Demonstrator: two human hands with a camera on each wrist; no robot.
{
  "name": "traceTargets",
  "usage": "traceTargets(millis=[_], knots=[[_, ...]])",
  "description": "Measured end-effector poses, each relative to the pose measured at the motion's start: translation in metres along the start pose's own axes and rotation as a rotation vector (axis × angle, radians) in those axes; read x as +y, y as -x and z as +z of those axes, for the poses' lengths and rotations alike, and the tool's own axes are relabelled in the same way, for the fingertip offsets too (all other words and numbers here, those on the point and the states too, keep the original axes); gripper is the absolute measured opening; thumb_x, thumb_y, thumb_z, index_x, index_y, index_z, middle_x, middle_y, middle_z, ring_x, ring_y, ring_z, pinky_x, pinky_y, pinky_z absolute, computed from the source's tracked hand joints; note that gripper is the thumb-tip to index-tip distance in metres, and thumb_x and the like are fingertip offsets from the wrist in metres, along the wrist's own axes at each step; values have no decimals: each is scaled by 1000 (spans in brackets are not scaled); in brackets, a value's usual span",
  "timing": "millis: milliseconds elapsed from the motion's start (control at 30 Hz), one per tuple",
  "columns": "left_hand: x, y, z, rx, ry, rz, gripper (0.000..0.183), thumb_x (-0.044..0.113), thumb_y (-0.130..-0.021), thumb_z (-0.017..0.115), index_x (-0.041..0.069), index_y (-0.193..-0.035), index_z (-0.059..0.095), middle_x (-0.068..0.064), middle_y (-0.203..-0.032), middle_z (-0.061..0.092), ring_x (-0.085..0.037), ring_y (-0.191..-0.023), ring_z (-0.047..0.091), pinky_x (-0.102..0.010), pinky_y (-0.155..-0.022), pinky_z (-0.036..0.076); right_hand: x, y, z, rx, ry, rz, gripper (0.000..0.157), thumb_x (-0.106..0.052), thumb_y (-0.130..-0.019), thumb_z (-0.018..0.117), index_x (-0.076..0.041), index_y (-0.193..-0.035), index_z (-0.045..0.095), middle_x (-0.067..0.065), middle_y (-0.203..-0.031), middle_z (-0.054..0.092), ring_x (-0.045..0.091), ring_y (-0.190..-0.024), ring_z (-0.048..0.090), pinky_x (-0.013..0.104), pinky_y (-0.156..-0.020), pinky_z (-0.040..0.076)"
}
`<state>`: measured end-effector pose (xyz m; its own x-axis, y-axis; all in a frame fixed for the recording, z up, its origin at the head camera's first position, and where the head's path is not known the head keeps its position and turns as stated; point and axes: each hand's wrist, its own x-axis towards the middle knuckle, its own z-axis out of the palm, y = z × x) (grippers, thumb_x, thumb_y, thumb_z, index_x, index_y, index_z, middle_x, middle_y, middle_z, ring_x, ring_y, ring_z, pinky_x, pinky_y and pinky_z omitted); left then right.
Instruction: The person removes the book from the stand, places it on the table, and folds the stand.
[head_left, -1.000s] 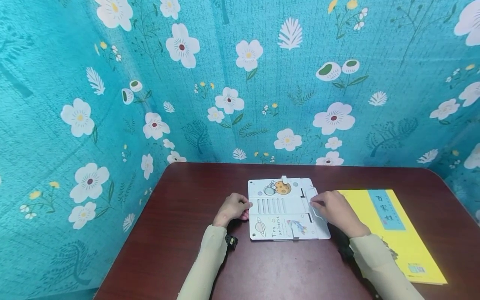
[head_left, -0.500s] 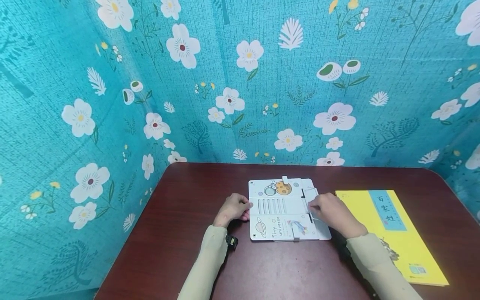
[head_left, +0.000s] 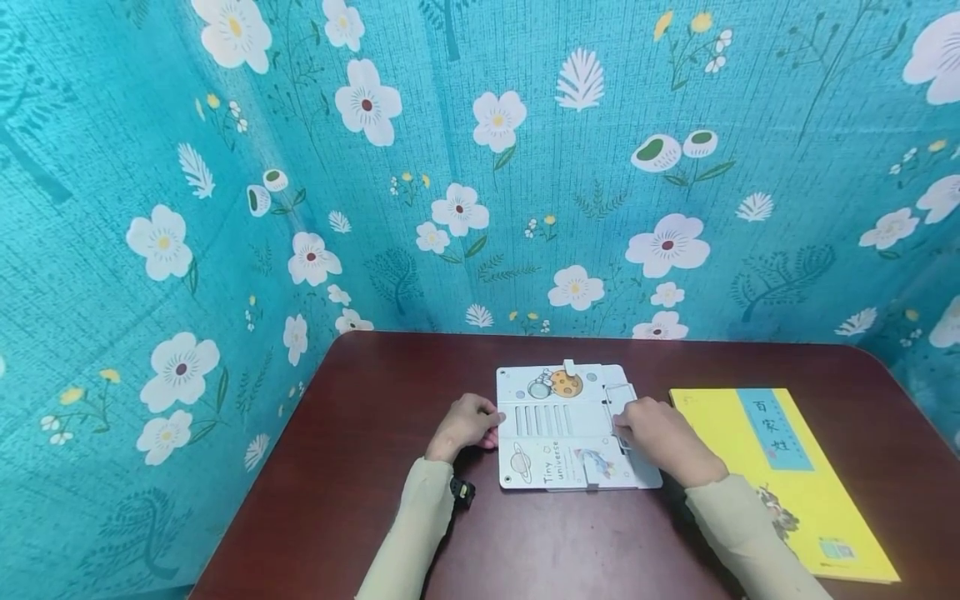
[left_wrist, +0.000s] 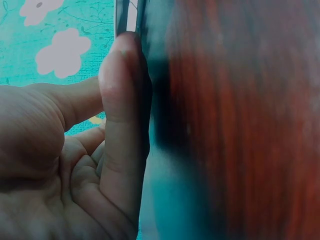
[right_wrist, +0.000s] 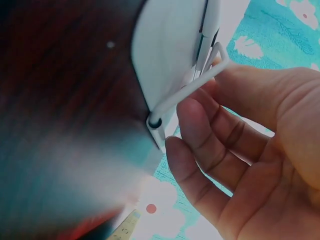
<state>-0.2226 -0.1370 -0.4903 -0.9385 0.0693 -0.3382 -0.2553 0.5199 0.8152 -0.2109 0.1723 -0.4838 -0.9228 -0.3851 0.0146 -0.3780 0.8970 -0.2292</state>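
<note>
A white folding book stand (head_left: 536, 462) with planet drawings and "Tiny universe" lettering lies flat on the table. My left hand (head_left: 467, 423) pinches its left edge between thumb and fingers; in the left wrist view the left hand (left_wrist: 117, 135) has the thin edge of the stand at its fingertips. At the opposite side my right hand (head_left: 663, 437) pinches a white wire bracket (head_left: 618, 390). The right wrist view shows this wire bracket (right_wrist: 187, 90) raised at an angle from the panel, with the right hand's (right_wrist: 240, 145) thumb and index finger at its bend. Those fingertips are partly hidden.
A yellow book (head_left: 817, 500) with a blue title strip lies right of the stand, partly under the right forearm. The dark red table (head_left: 360, 467) meets a blue flowered cloth (head_left: 420, 125) behind and at left.
My right hand has shifted slightly left, drawing the wire bracket inward over the stand. The left hand keeps its place on the edge. The head view has tilted up slightly.
</note>
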Motion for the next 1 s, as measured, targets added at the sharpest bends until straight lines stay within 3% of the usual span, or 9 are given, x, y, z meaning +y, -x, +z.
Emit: traceTargets(millis=[167,667,1000], knots=[[0,-2,-1,8,5,20,14,11,-100,68,-2,-100,71,-6,-67,67,-8,-53,63,-22,-54,58,-3,1,0,40,28,-7,17,-8,-88,81,2,-102,79,14,-86,76,14,-58,51,24,-53,42],[-9,-2,2,4,-2,15,13,11,-100,68,-2,-100,71,-4,-65,64,-7,-52,62,-22,-53,58,-8,7,5,31,2,32,19,-11,-90,81,2,-103,78,10,-78,72,14,-57,51,24,-54,42],[-8,-5,-3,103,-68,47,16,15,-100,68,0,-102,73,0,-63,63,-6,-50,60,-20,-51,55,-12,8,2,-2,-29,-2,16,-13,-90,81,-2,-100,81,6,-74,71,13,-58,49,24,-53,41]])
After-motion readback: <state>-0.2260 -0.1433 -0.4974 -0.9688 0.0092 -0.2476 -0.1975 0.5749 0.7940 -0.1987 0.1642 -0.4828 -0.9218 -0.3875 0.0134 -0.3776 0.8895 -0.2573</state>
